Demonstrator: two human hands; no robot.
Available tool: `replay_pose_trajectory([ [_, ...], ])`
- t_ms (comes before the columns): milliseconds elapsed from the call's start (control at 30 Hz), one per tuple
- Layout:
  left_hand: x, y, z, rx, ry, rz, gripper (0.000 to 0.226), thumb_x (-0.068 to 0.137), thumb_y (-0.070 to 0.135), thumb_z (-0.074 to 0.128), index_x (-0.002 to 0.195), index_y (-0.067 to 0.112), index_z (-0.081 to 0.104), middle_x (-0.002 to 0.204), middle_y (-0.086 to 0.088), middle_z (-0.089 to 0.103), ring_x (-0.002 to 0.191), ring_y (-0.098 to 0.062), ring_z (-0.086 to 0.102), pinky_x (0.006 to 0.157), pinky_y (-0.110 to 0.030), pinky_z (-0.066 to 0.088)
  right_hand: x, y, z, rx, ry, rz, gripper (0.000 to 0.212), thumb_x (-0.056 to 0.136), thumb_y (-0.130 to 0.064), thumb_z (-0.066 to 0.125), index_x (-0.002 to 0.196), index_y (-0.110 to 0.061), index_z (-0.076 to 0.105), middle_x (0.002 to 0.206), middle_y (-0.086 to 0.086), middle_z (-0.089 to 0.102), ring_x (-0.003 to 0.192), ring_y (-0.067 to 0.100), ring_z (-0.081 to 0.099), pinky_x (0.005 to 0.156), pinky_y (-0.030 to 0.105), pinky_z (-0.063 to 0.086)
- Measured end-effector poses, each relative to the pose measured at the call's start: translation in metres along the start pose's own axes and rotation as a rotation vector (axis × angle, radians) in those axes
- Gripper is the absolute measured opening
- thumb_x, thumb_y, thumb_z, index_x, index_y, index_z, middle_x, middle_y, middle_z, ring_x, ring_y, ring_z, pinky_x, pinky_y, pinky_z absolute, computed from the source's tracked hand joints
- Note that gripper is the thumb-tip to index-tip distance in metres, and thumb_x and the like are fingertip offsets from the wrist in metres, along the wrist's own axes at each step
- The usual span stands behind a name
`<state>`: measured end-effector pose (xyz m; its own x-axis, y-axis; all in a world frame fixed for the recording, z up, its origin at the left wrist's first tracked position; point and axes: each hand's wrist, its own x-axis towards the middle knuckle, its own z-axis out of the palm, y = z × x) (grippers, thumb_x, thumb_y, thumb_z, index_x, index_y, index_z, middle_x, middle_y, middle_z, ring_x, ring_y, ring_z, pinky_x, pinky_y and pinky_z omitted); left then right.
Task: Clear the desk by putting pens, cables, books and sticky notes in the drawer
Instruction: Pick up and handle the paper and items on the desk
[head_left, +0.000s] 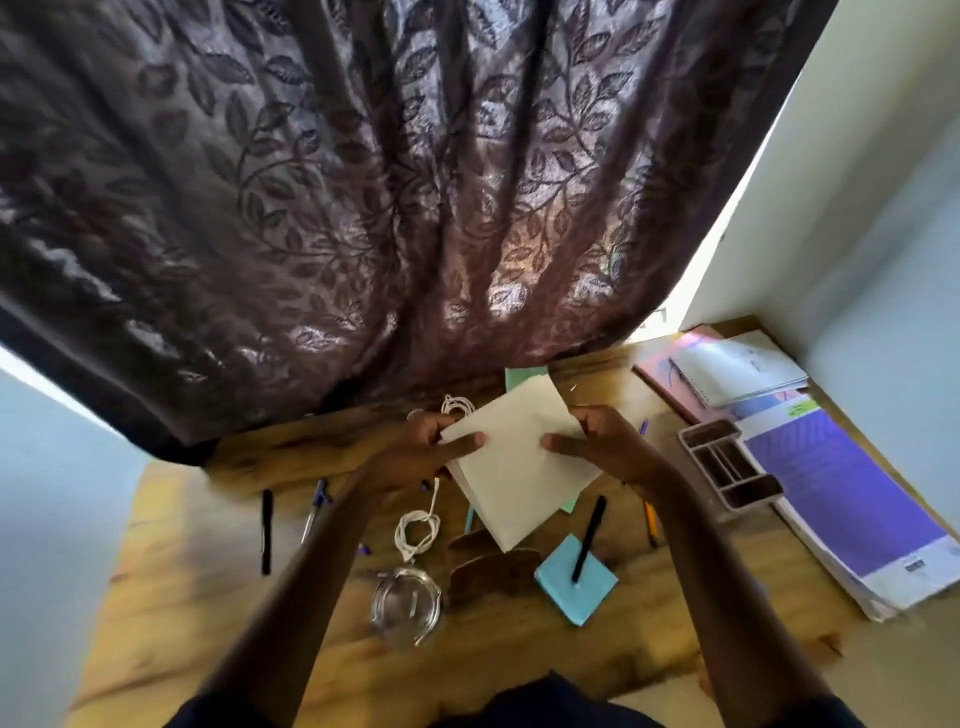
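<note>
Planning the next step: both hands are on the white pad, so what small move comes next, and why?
Probably carry the white pad toward the drawer, which is out of view: the left hand and right hand both grip it above the desk.

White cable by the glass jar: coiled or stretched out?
Coiled. The white cable lies on the desk in a small looped bundle, one short end trailing out.
</note>
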<state>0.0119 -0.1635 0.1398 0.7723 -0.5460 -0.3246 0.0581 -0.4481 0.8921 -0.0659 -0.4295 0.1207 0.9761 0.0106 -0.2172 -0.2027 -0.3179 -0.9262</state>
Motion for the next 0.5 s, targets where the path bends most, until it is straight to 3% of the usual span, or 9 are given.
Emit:
replay_pose_trajectory([
  [167,-0.021,-0.024,-0.006,-0.119,0.093,-0.042,0.010,0.095,0.016,0.067,0.102,0.010,0.070,0.085,0.004,0.076,0.071,-0.005,0.072,0.062,-0.018,0.056,-0.002,0.014,0.033,0.145,-0.019,0.231,0.038,0.087,-0.036,0.075,0.116,-0.013,0.068,0.108,0.004,0.074,0.098,0.021,0.072,0.083,0.038,0.061],
  [267,-0.027,-0.045,-0.007,-0.167,0.145,-0.085,0.019,0.094,0.015,0.069,0.103,-0.001,0.069,0.093,-0.011,0.076,0.080,-0.018,0.072,0.076,-0.036,0.059,-0.008,0.028,0.046,0.334,-0.042,0.353,0.038,0.087,-0.029,0.076,0.117,-0.006,0.068,0.113,0.015,0.072,0.100,0.029,0.070,0.083,0.039,0.059],
  [333,-0.030,-0.057,-0.008,-0.185,0.154,-0.127,0.023,0.093,0.016,0.070,0.104,-0.004,0.068,0.098,-0.017,0.075,0.086,-0.028,0.071,0.078,-0.043,0.059,-0.009,0.036,0.055,0.369,0.012,0.395,0.037,0.084,-0.028,0.079,0.111,-0.004,0.071,0.114,0.021,0.071,0.095,0.032,0.070,0.079,0.040,0.058],
  [433,-0.035,-0.070,-0.009,-0.171,0.167,-0.175,0.025,0.095,0.018,0.069,0.111,-0.001,0.066,0.103,-0.019,0.073,0.089,-0.029,0.072,0.069,-0.035,0.064,-0.006,0.038,0.066,0.310,0.091,0.398,0.037,0.082,-0.030,0.082,0.108,-0.007,0.071,0.107,0.022,0.073,0.081,0.031,0.068,0.079,0.045,0.056],
  [500,-0.037,-0.076,-0.011,-0.172,0.194,-0.193,0.024,0.095,0.017,0.068,0.113,0.001,0.068,0.105,-0.021,0.073,0.090,-0.032,0.073,0.074,-0.043,0.064,-0.003,0.034,0.071,0.243,0.140,0.379,0.033,0.085,-0.028,0.079,0.109,-0.009,0.069,0.098,0.019,0.074,0.070,0.027,0.067,0.069,0.039,0.056],
])
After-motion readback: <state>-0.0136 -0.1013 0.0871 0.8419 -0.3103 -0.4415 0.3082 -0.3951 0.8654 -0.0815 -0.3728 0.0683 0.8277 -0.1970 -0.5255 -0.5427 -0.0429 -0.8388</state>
